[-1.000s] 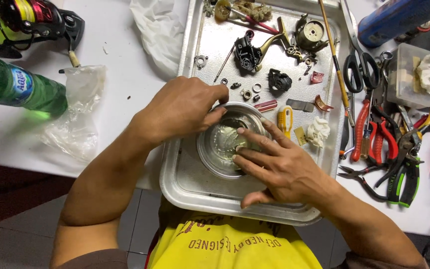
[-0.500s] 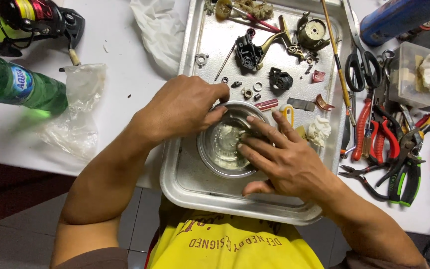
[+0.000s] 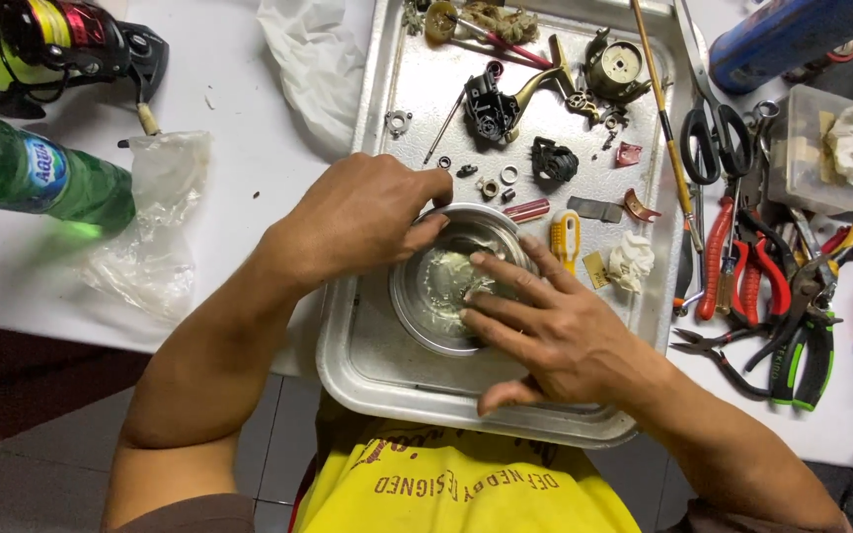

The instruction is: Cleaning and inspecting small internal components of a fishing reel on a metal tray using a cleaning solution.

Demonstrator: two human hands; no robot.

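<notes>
A small round metal bowl point(image 3: 425, 308) with cloudy liquid sits in the near part of a metal tray point(image 3: 377, 370). My left hand point(image 3: 362, 217) rests over the bowl's far-left rim, fingers curled against it. My right hand point(image 3: 545, 331) lies flat on the tray at the bowl's right side, its fingertips reaching over the rim into the liquid. What the fingers touch in the bowl is hidden. Farther up the tray lie a black reel body point(image 3: 491, 107), a yellow-handled tool point(image 3: 566, 237) and several small washers and screws.
A green plastic bottle point(image 3: 37, 178) lies at the left beside a crumpled clear bag point(image 3: 155, 237). A fishing reel point(image 3: 51, 44) sits at the top left. Scissors point(image 3: 713, 128), red pliers point(image 3: 742, 266), green-handled pliers point(image 3: 802, 345) and a clear box point(image 3: 821, 148) crowd the right.
My right hand has shifted slightly, its fingers spreading farther over the bowl's rim into the liquid. My left hand stays on the bowl.
</notes>
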